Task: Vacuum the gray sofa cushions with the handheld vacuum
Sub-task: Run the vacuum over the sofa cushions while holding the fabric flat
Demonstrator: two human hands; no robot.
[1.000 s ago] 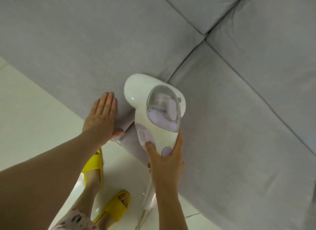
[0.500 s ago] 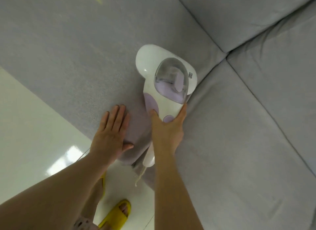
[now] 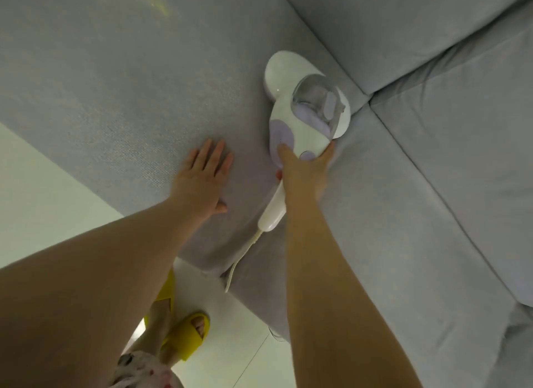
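1. One vacuum, white with lilac patches and a clear dust cup, lies on the left seat cushion. Its head is close to the point where the seams cross.
2. Four gray cushions are in view, two seat and two back. A further gray fold shows at the lower right edge.
3. Two hands are in view. The right hand grips the vacuum's handle, with the thumb on a lilac patch and a finger along the other side.
4. The left hand lies flat on the same seat cushion, just beside the vacuum. Its fingers are straight and close together, and the thumb is out.
5. One white cord trails from the handle over the sofa's front edge.
6. Two yellow slippers stand on the pale floor.
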